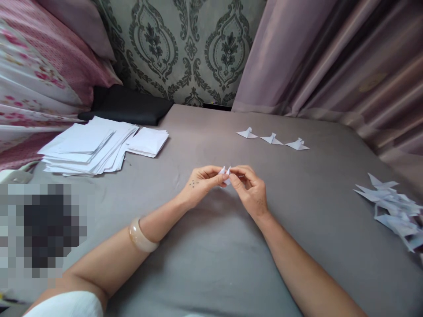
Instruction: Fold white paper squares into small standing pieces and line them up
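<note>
Between both hands, over the middle of the grey cloth surface, is a small folded white paper with two narrow points sticking up. My left hand pinches its left side with the thumb in front. On the other side, the thumb and fingers of my right hand close on its right edge. The fingers cover much of the paper, so its full shape is hidden. A pale bangle circles my left forearm.
Three folded paper figures stand in a row behind my right hand. Several more lie in a pile at the right edge. Stacks of white paper sheets and smaller squares lie at left, before a black folded item.
</note>
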Motion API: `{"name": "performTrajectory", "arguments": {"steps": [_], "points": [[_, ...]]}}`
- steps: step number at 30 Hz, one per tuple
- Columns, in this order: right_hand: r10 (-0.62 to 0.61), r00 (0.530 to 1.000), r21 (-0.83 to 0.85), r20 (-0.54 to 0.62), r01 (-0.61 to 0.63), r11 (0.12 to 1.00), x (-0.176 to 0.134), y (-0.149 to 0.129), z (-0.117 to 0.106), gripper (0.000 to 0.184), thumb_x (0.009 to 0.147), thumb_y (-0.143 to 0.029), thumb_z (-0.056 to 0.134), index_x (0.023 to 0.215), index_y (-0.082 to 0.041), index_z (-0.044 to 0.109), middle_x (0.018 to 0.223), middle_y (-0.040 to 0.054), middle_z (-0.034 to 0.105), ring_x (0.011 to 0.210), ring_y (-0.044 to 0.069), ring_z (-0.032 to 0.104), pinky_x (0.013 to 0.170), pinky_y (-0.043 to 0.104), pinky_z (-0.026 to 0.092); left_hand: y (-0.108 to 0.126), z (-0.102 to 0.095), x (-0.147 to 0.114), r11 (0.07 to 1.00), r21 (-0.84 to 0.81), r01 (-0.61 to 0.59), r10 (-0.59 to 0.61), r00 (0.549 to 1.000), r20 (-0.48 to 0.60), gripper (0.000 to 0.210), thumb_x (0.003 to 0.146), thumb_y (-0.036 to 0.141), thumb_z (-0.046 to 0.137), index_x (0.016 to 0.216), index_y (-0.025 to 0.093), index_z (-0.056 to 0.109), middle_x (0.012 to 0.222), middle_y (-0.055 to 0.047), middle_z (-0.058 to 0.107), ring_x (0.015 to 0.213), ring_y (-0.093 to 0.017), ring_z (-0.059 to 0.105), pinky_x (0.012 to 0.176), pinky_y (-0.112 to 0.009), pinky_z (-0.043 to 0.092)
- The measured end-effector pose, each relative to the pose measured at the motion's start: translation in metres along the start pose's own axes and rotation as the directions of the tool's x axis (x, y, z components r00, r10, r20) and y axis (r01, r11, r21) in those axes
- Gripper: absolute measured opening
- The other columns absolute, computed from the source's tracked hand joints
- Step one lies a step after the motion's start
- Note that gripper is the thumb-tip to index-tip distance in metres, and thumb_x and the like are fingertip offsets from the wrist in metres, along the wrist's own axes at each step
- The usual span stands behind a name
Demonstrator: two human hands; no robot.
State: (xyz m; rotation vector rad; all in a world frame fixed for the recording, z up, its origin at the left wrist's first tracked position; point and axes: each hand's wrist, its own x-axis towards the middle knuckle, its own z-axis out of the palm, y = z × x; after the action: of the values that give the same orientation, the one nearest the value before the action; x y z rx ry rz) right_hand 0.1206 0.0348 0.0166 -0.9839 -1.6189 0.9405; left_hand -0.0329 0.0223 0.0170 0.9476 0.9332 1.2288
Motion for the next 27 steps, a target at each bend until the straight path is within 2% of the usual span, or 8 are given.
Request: {"name": "performTrajectory", "arguments": {"steps": [4,11,18,27], "points": [[-0.016,1.0,-0.002,-0.015,0.016,1.0,-0.0008,-0.0023,0.0019,0.009,0.083,-0.031,0.061,0.088,-0.025,0.065,0.088,0.0038,0.059,0.083,0.017,0.059,0.072,0.032,0.051,0.0042,0.0024,-0.0024,0.999,0.035,0.012,-0.013,1.0,0.023,0.018,0.071,0.03,0.075,0.081,0.016,0.073,0.076,-0.002,0.067,0.067,-0.01,0.058,0.07,-0.026,0.048],[-0.016,0.999,-0.011,-0.039,0.016,1.0,-0.001,-0.0025,0.0035,0.007,0.081,-0.03,0.063,0.082,-0.024,0.066,0.083,0.0029,0.059,0.077,0.016,0.058,0.068,0.031,0.05,0.0078,0.0042,-0.0033,0.999,0.037,0.024,-0.025,0.999,0.031,0.02,0.069,0.034,0.076,0.078,0.016,0.072,0.074,-0.002,0.066,0.067,-0.011,0.057,0.07,-0.027,0.047],[-0.006,0.999,0.042,-0.042,0.008,0.999,-0.0012,-0.0024,0.0058,0.005,0.081,-0.027,0.062,0.079,-0.024,0.065,0.08,0.0024,0.058,0.076,0.015,0.057,0.068,0.03,0.049,0.0049,0.0027,-0.0032,0.999,0.043,0.033,-0.033,0.999,0.02,0.019,0.07,0.032,0.075,0.078,0.015,0.071,0.073,-0.002,0.065,0.069,-0.012,0.057,0.073,-0.028,0.047],[-0.015,0.999,0.009,-0.045,0.016,1.0,-0.0022,-0.0022,0.0061,0.008,0.081,-0.026,0.06,0.074,-0.023,0.061,0.08,0.002,0.056,0.076,0.015,0.056,0.067,0.029,0.048,0.0044,0.0021,-0.0032,0.997,0.06,0.05,-0.053,0.997,0.051,0.019,0.07,0.032,0.075,0.076,0.014,0.071,0.072,-0.002,0.064,0.069,-0.012,0.058,0.072,-0.027,0.047]]}}
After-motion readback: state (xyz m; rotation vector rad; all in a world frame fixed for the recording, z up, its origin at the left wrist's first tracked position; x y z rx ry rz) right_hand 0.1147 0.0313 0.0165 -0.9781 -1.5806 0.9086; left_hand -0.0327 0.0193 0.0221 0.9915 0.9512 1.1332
